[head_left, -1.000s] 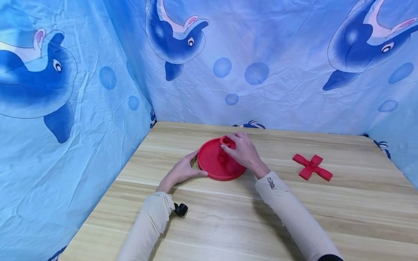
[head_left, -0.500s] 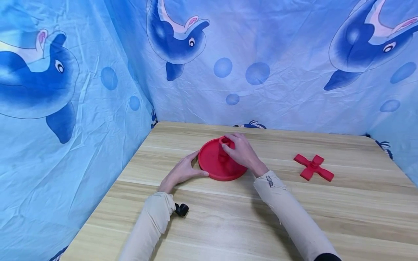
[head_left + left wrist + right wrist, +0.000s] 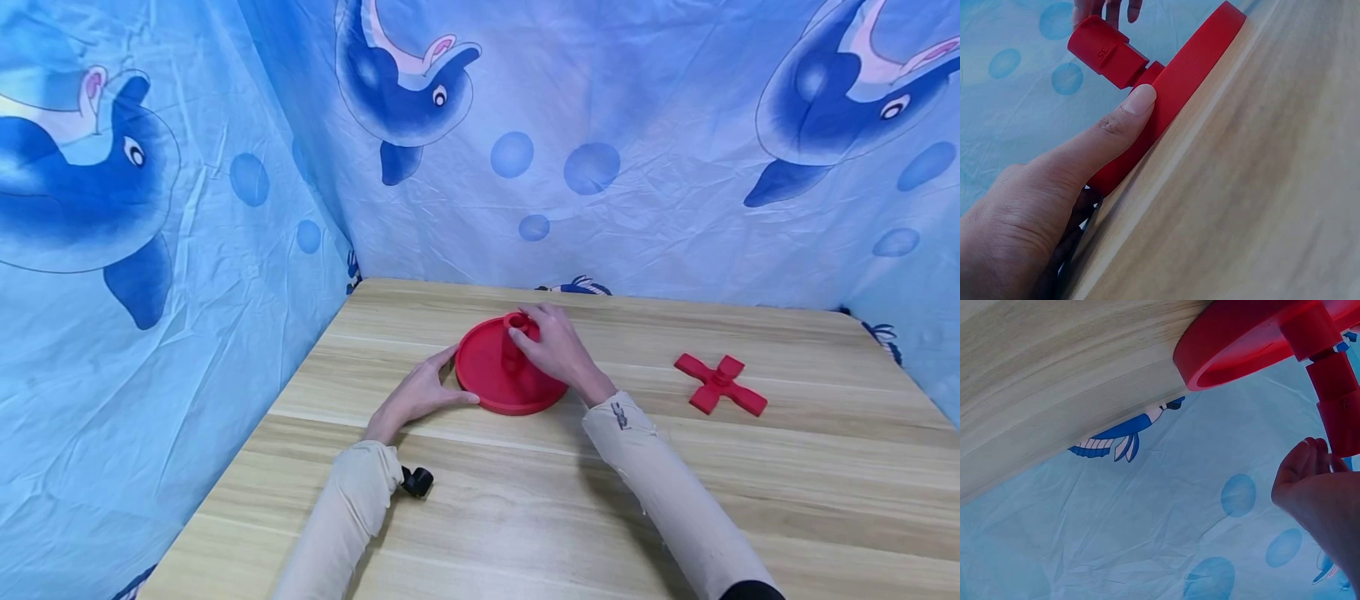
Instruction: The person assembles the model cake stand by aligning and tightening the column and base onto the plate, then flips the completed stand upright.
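Observation:
A shallow red round base (image 3: 480,377) with a raised rim lies on the table. From its middle rises a short post carrying a red tube (image 3: 512,348), hollow at the top and marked "35" in the left wrist view; a narrow gap shows between tube (image 3: 1105,51) and post. My left hand (image 3: 422,392) holds the base by its near-left edge, thumb pressed on the rim and fingers spread round the side. At the tube's upper end, my right hand (image 3: 557,343) grips with thumb and fingers; the right wrist view shows its curled fingertips beside the tube (image 3: 1339,415).
A red four-armed cross piece (image 3: 720,384) with a small central stub lies on the wooden table (image 3: 510,517), to the right. Blue dolphin-printed cloth (image 3: 547,108) hangs behind the table and along its sides. A small black device (image 3: 417,482) sits at the left wrist.
The right hand's fingers have shifted slightly round the tube's top, baring a little more of its opening. The left hand, the base and the cross piece stay in place.

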A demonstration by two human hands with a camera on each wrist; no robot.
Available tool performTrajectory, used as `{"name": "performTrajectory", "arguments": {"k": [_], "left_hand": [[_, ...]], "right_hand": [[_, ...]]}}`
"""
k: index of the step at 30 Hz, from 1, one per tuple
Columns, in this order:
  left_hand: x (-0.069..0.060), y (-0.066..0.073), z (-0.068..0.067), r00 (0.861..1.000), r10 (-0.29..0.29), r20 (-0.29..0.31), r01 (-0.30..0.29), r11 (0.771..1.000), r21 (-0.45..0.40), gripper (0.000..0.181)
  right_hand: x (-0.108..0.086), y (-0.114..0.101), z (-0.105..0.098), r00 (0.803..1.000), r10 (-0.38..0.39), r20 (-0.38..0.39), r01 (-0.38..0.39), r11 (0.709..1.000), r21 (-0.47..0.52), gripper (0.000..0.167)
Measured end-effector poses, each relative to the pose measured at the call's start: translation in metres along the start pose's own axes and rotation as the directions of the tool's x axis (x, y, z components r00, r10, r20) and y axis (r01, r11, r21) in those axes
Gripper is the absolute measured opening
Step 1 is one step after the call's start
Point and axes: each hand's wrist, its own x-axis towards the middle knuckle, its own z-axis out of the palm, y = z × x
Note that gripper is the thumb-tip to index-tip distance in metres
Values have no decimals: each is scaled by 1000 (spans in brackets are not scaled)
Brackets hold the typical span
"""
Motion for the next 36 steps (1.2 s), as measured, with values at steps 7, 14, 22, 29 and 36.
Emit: {"name": "performTrajectory", "arguments": {"k": [7, 14, 22, 29, 36], "left_hand": [[-1, 0, 0, 1000, 1, 2, -1, 1000, 0, 115], [-1, 1, 0, 1000, -5, 0, 5, 1000, 3, 114], [0, 1, 0, 1000, -12, -7, 12, 1000, 18, 116], [0, 0, 1, 1000, -6, -4, 6, 1000, 20, 115], [1, -1, 1, 1000, -10, -3, 10, 1000, 20, 115]], "right_hand": [[-1, 1, 0, 1000, -20, -3, 20, 1000, 0, 49], [-1, 1, 0, 1000, -7, -16, 7, 1000, -11, 51], [-1, 1, -1, 999, -39, 0, 39, 999, -2, 47], [-1, 4, -1, 1000, -15, -2, 15, 1000, -5, 52], [0, 3, -1, 1000, -27, 3, 27, 1000, 3, 48]]}}
